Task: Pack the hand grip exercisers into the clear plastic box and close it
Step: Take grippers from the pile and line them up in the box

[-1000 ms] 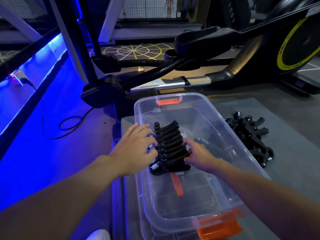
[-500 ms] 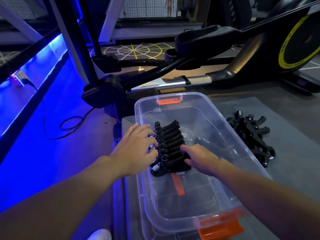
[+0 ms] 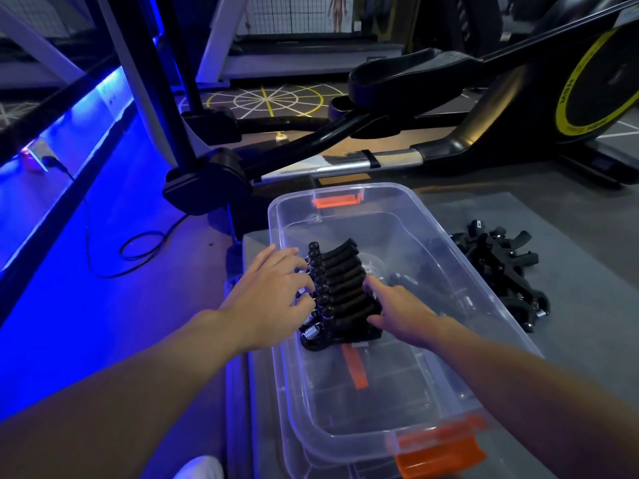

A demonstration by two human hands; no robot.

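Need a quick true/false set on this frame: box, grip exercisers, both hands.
1. A row of grip exercisers sits inside the clear box. True.
2. The box is lidded. False: its top is open.
3. The left hand touches the row's spring side. True.
4. The right hand is at the loose pile. False: it touches the row's handles; the pile lies outside, right of the box.
5. The latches are blue. False: orange.

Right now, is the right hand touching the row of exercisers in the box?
Touching. The head view shows the right hand with its index finger and thumb laid against the handle ends of the row of exercisers, with no gap visible.
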